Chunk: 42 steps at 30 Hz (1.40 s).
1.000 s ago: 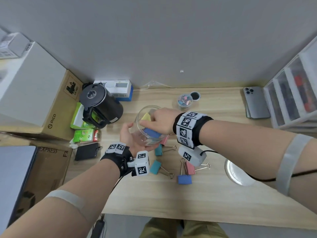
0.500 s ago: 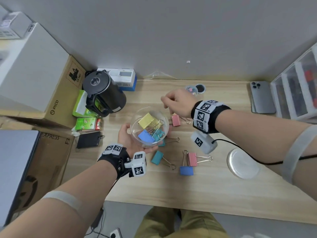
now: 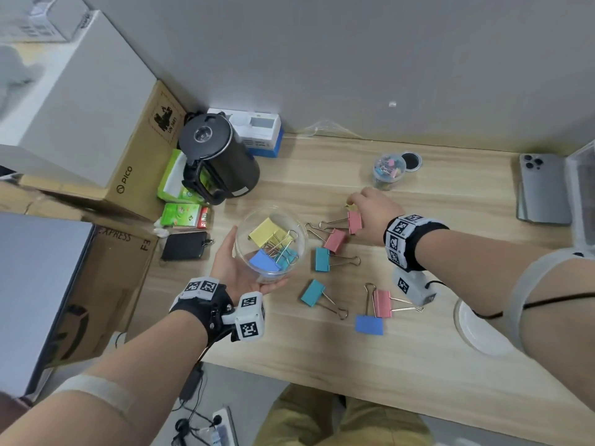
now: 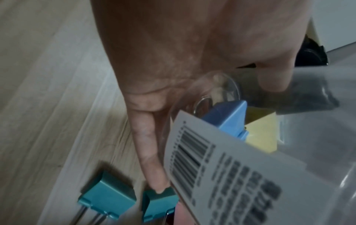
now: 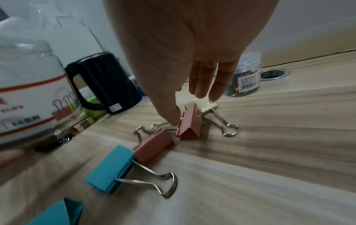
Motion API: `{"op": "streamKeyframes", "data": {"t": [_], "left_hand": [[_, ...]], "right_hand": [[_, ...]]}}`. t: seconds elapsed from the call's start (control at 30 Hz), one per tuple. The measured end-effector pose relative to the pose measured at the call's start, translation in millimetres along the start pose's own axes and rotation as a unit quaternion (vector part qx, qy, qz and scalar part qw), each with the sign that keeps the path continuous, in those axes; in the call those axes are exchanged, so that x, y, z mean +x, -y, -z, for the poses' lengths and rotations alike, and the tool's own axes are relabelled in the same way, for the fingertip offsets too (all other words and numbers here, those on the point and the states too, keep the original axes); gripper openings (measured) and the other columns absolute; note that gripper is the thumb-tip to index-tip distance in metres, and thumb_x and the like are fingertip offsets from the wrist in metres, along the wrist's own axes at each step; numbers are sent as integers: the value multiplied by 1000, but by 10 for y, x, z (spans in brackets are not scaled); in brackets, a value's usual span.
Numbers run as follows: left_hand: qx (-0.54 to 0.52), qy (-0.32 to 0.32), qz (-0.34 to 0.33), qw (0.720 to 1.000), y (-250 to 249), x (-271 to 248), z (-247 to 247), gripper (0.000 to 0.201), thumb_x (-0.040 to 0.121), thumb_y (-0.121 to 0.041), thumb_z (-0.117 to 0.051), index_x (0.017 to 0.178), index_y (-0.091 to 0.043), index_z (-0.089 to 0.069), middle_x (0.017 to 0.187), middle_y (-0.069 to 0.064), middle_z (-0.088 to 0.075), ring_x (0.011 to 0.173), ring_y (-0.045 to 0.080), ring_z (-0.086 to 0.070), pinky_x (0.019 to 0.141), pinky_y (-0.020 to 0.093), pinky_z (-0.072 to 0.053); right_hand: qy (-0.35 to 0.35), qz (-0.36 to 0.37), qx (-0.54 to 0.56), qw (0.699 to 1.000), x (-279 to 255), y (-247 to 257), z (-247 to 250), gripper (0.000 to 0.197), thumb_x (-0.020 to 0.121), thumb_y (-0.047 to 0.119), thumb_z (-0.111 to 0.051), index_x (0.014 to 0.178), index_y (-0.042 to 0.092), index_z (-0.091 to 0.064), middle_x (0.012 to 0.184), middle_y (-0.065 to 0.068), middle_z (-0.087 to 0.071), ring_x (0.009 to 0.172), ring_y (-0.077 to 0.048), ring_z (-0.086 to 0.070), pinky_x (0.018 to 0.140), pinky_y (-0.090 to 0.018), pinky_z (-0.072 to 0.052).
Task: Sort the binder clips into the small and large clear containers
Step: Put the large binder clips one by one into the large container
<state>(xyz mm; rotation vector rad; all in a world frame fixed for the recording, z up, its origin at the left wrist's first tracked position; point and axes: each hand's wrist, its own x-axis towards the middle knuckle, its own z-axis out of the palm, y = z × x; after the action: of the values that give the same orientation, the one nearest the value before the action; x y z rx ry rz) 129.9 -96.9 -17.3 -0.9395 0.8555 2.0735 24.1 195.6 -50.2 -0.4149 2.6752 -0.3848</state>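
My left hand grips the large clear container from below, tilted, a little above the table. Yellow, blue and teal clips lie inside; the blue clip shows through the wall. My right hand reaches down with fingers straight over a yellow clip, and its thumb touches a pink clip. It grips nothing. Further pink, teal and blue clips lie loose on the table. The small clear container, holding small clips, stands behind my right hand.
A black kettle and green boxes stand left of the container. A round clear lid lies near the front right under my forearm. A phone and drawer unit sit at far right. Cardboard boxes border the left edge.
My right hand left the large container, where it dropped a blue clip, and moved right and down onto the loose yellow and pink clips. My left hand kept holding the container.
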Motion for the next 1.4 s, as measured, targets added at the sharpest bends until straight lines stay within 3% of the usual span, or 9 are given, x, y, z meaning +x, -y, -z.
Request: {"op": "streamKeyframes", "data": {"t": [0.23,0.43,0.53,0.67,0.8,0.93,1.07,1.27,1.4], "left_hand": [[-11,-38,-8,999,20,46,72,90,82,-79,-41,138,-9,-52,133,27,-58,122,49,-54,90,48,-50],[-13,-15,10,1000,-24,156,-35,93,82,-79,-40,142,-9,-47,136,27,-55,125,48,-52,87,48,-54],[-11,3,20,1000,-54,207,-117,94,82,-79,-40,143,-8,-47,138,27,-54,126,48,-50,88,48,-54],[2,16,21,1000,-99,250,-188,96,80,-79,-42,144,-8,-46,140,26,-52,128,49,-47,87,48,-55],[18,11,19,1000,-144,259,-148,96,81,-80,-39,144,-8,-46,140,26,-52,129,49,-46,93,49,-51],[19,2,14,1000,-150,222,-86,93,82,-79,-39,142,-9,-48,138,25,-54,128,48,-49,91,48,-52],[17,-10,7,1000,-137,185,-32,89,83,-77,-39,141,-10,-50,136,25,-56,125,49,-51,88,48,-54],[8,-8,10,1000,-153,156,29,88,83,-76,-43,141,-10,-49,136,26,-56,124,50,-52,85,48,-55],[14,-13,11,1000,-148,146,88,88,82,-76,-44,141,-10,-50,136,26,-56,125,49,-51,84,48,-55]], "right_hand": [[46,14,-99,994,110,133,-239,50,78,15,-67,125,19,-50,121,-8,-53,114,-28,-46,89,-39,-46],[101,-26,-81,991,103,133,-177,54,73,35,-69,119,11,-53,121,-15,-43,96,-30,-57,79,-37,-54],[93,-61,-12,994,131,149,-104,50,75,39,-67,111,8,-51,116,-10,-39,84,-28,-53,68,-35,-49],[120,-58,84,988,200,234,-90,44,73,42,-66,102,14,-46,96,-5,-59,83,-25,-60,68,-35,-52],[134,-56,36,989,185,394,-210,59,62,62,-72,94,17,-52,84,-1,-64,75,-23,-63,70,-38,-57],[151,-64,0,986,149,437,-253,36,71,47,-72,87,16,-62,81,-4,-68,72,-23,-64,63,-31,-55],[133,-59,-38,989,114,474,-233,35,70,47,-71,80,15,-63,73,-2,-64,65,-21,-61,50,-24,-44],[149,-26,-67,986,76,527,-272,47,57,53,-74,86,18,-59,77,1,-64,70,-20,-64,57,-30,-54],[139,-35,-93,985,17,509,-358,48,66,49,-73,94,18,-50,77,-1,-58,69,-20,-58,56,-31,-51]]}}
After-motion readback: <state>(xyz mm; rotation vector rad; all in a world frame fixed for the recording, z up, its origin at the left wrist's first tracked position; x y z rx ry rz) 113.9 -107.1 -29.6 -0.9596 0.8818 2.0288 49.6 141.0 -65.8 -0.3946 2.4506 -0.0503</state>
